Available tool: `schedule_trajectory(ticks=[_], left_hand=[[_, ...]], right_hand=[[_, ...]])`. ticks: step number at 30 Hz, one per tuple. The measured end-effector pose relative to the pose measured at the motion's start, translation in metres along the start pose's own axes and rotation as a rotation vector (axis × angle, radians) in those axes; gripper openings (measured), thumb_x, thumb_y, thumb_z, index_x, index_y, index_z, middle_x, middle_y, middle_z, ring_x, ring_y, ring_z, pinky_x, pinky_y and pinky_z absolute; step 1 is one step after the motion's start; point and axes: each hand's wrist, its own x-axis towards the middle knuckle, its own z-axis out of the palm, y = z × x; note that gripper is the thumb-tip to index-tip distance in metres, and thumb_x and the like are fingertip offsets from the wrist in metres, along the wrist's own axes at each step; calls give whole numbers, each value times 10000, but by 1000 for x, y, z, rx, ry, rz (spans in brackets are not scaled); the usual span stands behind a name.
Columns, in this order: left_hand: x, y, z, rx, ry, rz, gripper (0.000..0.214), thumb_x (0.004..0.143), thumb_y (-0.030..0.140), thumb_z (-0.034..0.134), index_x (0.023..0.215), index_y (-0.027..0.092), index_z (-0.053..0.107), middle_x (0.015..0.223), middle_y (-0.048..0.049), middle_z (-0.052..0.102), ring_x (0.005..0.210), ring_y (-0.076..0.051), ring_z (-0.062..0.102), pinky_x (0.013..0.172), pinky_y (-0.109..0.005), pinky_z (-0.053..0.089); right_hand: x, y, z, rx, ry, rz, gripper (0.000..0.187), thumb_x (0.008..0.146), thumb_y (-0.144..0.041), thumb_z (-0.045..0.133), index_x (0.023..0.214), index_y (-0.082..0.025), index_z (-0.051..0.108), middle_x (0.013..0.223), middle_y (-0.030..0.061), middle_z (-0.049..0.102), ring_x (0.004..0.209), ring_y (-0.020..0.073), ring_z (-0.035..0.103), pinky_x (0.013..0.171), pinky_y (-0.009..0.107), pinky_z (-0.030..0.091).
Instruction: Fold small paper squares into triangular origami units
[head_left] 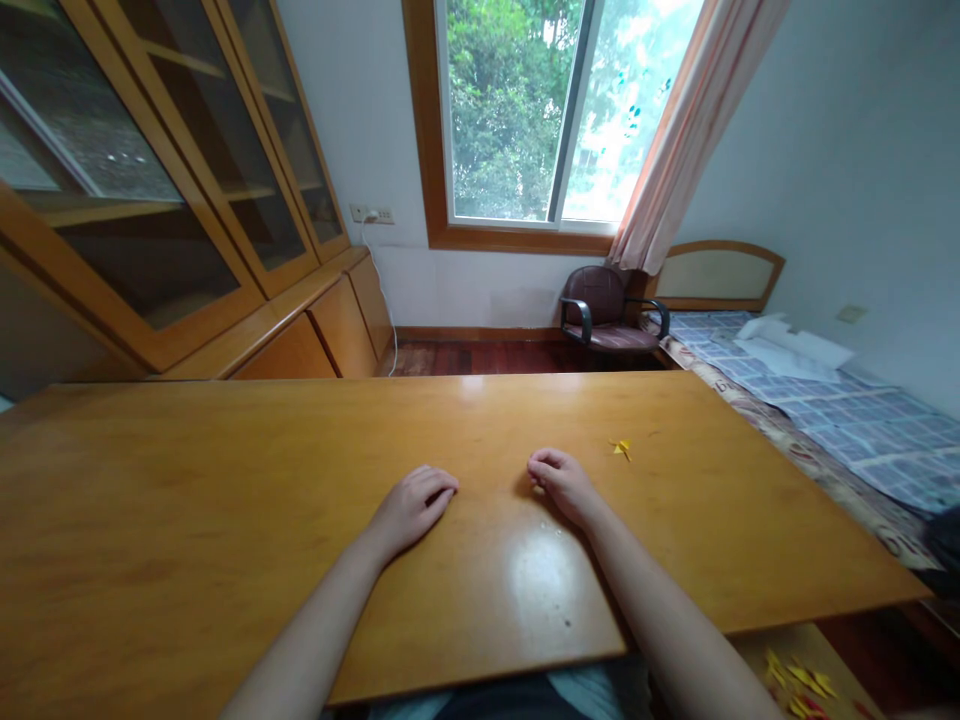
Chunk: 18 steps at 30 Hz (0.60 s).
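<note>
Hands: left hand (411, 505) and right hand (562, 482) both rest palm-down on the table (187, 520), near its middle and a little apart from each other. Fingers of each are loosely curled, tips on the wood. Neither holds anything.

Thing: one small yellow paper piece (621, 448), folded or crumpled, lies on the table just beyond and to the right of the right hand. It is near that hand, not touching. Its exact shape is too small to tell.

Handling (judgement): very light, thin and soft. It would crease easily, and probably slides on the glossy table top or shifts with a breath. Best taken by a gentle fingertip pinch at a raised point or edge, not pressed flat.

Count:
- Hands: 2, both empty.
- Yellow paper piece on the table: 1.
- Loose paper bits (799, 682), yellow with some red, on a lower surface past the table's near right corner: several, exact number cannot be told.
- Chair (611, 315): 1, below the window (525, 110).
- Bed (825, 400): 1, at right.
</note>
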Motion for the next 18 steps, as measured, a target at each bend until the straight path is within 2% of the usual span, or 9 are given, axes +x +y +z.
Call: schedule_trajectory(ticks=[7,12,18], left_hand=[[0,0,0,-5,-6,3,195,968,236,480,982,227,674,966,-47,716,921,-180,637,860,-338,505],[0,-1,0,-16,5,14,197,965,239,480,974,226,677,953,-51,715,912,-181,636,850,-337,509],[2,1,-1,-2,-3,2,188,962,232,485,971,226,673,955,-45,715,916,-179,636,856,-331,505]], right_hand=[[-2,-2,2,-43,17,-40,302,718,-457,805,736,-176,695,666,4,631,606,123,531,581,247,383],[-1,-5,2,-102,128,-126,366,745,-543,746,718,-182,689,636,4,607,573,131,498,555,259,362],[-2,-12,-1,-299,241,-233,379,807,-563,661,708,-198,685,593,0,565,549,153,474,528,275,329]])
